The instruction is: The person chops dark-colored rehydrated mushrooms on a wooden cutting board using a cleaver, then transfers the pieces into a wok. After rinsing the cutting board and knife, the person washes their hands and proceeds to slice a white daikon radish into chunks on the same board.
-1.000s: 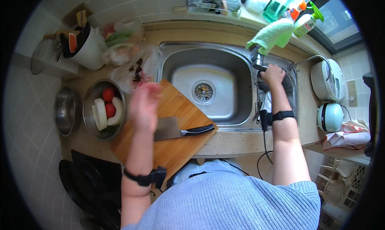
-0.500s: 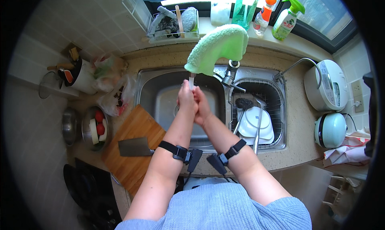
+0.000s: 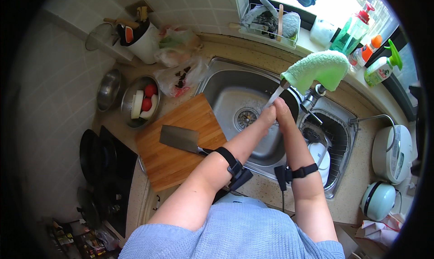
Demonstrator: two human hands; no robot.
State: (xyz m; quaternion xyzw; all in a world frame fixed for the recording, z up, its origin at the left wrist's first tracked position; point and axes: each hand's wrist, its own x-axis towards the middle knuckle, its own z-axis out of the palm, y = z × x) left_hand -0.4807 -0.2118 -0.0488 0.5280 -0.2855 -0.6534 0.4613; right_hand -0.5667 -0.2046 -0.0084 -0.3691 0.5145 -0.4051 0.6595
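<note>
My left hand (image 3: 267, 116) and my right hand (image 3: 283, 110) are together over the steel sink (image 3: 227, 88), right below the faucet spout. A stream of water (image 3: 274, 96) runs onto them. The backs of the hands and the wrists face up; the fingers are hidden, and I see no object between them. A fuzzy green cloth (image 3: 314, 70) is draped along the faucet (image 3: 312, 98). Left of my left forearm, a cleaver (image 3: 179, 138) lies on a wooden cutting board (image 3: 181, 164). The drain strainer (image 3: 247, 119) shows bits of food waste.
Right of the sink, a wire-racked basin (image 3: 346, 144) holds white dishes. A steel bowl (image 3: 156, 110) with red and pale vegetables stands left, near plastic bags (image 3: 181, 78). Bottles (image 3: 382, 69) line the windowsill. A rice cooker (image 3: 391, 153) sits at right.
My view has turned left, so sink and counter appear farther right and more tilted. My hands stay together under the running water; the drain strainer now shows more fully.
</note>
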